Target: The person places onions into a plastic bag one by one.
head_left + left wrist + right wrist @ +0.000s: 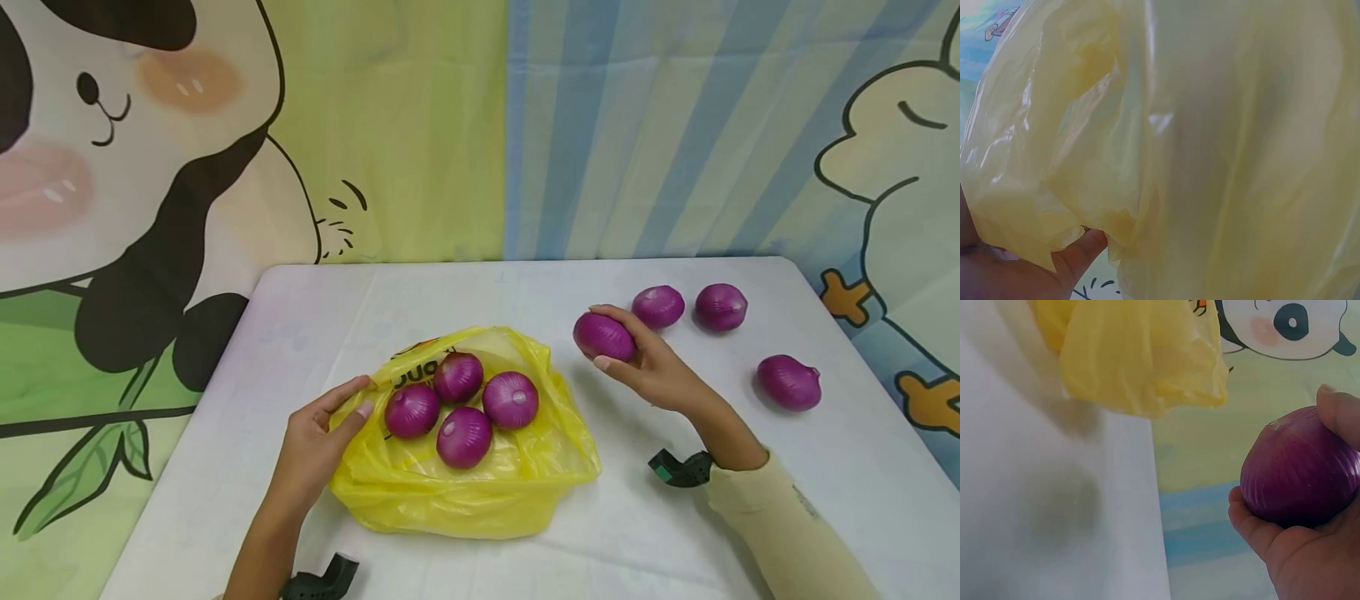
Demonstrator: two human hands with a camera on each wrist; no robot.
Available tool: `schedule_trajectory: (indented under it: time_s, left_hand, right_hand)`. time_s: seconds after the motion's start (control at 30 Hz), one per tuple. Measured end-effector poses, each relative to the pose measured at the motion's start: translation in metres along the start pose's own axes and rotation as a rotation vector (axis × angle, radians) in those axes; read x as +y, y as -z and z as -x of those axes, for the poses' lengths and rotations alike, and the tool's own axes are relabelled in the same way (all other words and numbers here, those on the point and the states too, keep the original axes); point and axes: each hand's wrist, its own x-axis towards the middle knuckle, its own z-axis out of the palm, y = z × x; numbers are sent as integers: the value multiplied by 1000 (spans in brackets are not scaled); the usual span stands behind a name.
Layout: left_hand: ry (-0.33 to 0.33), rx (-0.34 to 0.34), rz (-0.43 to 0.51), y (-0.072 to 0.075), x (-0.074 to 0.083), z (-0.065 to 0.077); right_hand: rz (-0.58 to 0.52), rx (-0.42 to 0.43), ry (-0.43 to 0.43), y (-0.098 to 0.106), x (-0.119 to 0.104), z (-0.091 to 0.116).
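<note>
A yellow plastic bag (pixel 465 508) lies spread open on the table with several red onions (pixel 464 437) inside it. My left hand (pixel 318 429) pinches the left edge of the bag's mouth between thumb and fingers. In the left wrist view the yellow film (pixel 1210 125) fills most of the picture, with a finger (pixel 1082 253) against its edge. To the right of the bag, my right hand (pixel 660 371) grips another red onion (pixel 602 336) above the table. The right wrist view shows that onion (pixel 1300 469) between the thumb and the curled fingers.
Three more red onions rest at the table's right side: one onion (pixel 657 307) behind the right hand, a second (pixel 721 307) beside it, a third (pixel 788 383) nearer the right edge. Behind the white table (pixel 330 308) hangs a printed cartoon cloth (pixel 420 125).
</note>
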Motion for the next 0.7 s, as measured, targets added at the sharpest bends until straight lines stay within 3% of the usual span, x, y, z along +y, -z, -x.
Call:
schedule_trajectory:
  time_s: [0.43,0.7]
  left_hand:
    - [-23,3,25,0,-3,0]
    - [-26,3,30,0,-3,0]
  right_hand:
    - [-112,-143,96,-21,-22,-24]
    - [-153,-299,158,-35,-35,-41]
